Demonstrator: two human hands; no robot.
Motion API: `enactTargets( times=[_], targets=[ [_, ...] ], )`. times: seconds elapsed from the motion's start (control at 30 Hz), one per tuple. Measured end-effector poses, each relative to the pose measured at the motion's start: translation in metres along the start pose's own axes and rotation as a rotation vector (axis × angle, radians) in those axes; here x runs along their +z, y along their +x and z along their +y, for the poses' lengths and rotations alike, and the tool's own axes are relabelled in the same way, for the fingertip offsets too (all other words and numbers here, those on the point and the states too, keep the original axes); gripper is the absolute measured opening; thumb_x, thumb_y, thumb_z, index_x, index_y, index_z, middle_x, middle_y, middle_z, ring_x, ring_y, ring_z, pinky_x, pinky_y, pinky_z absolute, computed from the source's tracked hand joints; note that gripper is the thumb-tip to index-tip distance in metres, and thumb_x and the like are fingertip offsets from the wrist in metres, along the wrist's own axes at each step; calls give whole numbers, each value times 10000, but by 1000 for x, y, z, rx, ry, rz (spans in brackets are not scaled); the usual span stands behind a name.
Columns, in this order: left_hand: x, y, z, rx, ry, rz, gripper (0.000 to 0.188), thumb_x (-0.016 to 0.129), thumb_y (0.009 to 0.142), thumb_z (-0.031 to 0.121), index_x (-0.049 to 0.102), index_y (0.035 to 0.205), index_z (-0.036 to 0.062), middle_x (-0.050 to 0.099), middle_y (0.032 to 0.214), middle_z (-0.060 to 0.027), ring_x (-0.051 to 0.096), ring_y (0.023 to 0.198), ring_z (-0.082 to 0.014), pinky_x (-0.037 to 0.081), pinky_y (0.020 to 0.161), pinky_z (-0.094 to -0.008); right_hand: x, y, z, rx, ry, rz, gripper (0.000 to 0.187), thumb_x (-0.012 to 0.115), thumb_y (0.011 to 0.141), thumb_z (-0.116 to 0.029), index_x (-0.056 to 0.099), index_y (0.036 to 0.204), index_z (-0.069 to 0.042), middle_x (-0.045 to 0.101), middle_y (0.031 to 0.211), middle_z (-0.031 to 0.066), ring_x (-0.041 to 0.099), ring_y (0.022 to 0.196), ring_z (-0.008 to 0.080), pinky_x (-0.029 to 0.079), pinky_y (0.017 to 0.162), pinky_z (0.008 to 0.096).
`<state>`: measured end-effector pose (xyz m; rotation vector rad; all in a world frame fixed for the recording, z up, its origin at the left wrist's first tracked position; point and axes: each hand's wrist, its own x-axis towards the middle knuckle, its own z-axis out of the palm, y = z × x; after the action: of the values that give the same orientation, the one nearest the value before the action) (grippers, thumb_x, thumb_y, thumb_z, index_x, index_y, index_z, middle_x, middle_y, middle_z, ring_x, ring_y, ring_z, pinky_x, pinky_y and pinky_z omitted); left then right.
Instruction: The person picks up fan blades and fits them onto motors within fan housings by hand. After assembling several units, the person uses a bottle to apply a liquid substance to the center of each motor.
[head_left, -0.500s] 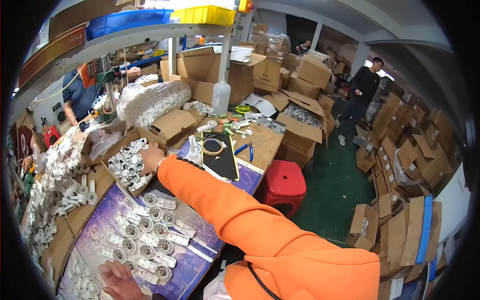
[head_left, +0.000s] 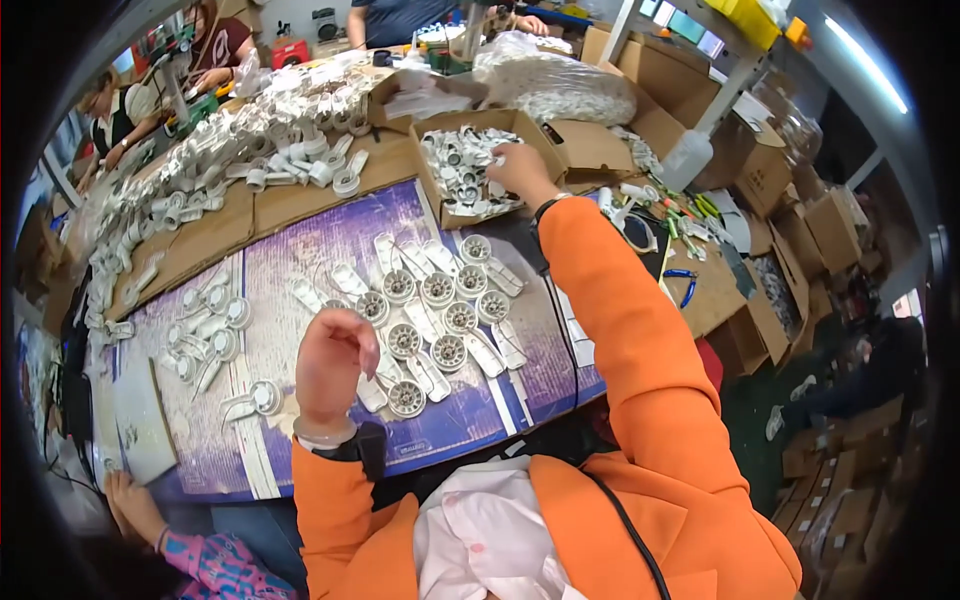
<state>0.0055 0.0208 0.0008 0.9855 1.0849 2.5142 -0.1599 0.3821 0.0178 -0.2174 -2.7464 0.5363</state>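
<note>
My right hand [head_left: 523, 172] reaches into an open cardboard box [head_left: 432, 190] filled with small white and grey plastic parts [head_left: 462, 165]. Its fingertips are down among the parts, so I cannot tell whether they grip one. Over the purple board [head_left: 300, 235] hangs my left hand [head_left: 334, 365], loosely curled, fingers a little apart, with nothing visible in it. Beside it lie rows of white handheld-fan-like housings [head_left: 437, 289] with round slotted heads and thin wires. Another group of white housings [head_left: 212, 325] lies further left, with a single one [head_left: 264, 398] nearer me.
White housings are heaped [head_left: 285, 110] along the far left. A bagged pile of white parts [head_left: 560, 80] lies behind the box. Blue pliers [head_left: 682, 285] and a tape roll [head_left: 640, 236] are at right. A co-worker's hand [head_left: 135, 508] is at lower left; other people work across the table.
The view has swung left and down, bringing more of the board and my left arm into sight. My right hand stays in the box of parts; my left hand remains over the board.
</note>
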Motion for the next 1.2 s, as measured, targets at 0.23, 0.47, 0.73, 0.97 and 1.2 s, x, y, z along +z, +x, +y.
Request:
enactTargets(
  times=[0.23, 0.47, 0.73, 0.97, 1.2],
  targets=[
    [2, 5, 3, -74, -91, 84, 513, 481, 918, 458, 470, 1141, -4, 550, 911, -87, 488, 713, -126, 425, 609, -254, -24, -5, -19, 5, 161, 192, 349, 695, 669, -259, 703, 974, -90, 671, 935, 175, 636, 890, 318, 502, 801, 396],
    [91, 9, 12, -416, -427, 195, 517, 342, 975, 450, 448, 1270, 39, 581, 1098, -125, 566, 1031, -229, 457, 931, -407, -99, -78, -90, -125, 701, 81, 368, 690, 749, -218, 655, 1086, -73, 657, 793, 0, 579, 637, 91, 480, 603, 260],
    [120, -10, -28, -394, -882, 367, 516, 337, 965, 495, 480, 1243, 84, 539, 1198, -90, 520, 1114, -214, 415, 967, -390, -64, -253, -144, -623, 703, 76, 309, 676, 725, -133, 646, 1027, -74, 602, 946, 76, 594, 818, 175, 467, 704, 267],
    [111, -20, -31, -329, -747, 575, 481, 353, 956, 477, 474, 1226, 98, 507, 1253, -101, 494, 1172, -223, 386, 1003, -414, -62, -265, -151, -766, 384, 169, 306, 655, 743, -203, 637, 1025, -87, 588, 1035, 121, 581, 920, 262, 451, 839, 295],
    [104, -16, -33, -238, -982, 517, 456, 355, 954, 439, 507, 1220, 101, 519, 1253, -113, 479, 1173, -268, 355, 1014, -448, -65, -260, -168, -180, 1545, 17, 415, 631, 799, -238, 548, 1130, -2, 588, 1008, 116, 559, 953, 281, 401, 897, 338]
  ],
)
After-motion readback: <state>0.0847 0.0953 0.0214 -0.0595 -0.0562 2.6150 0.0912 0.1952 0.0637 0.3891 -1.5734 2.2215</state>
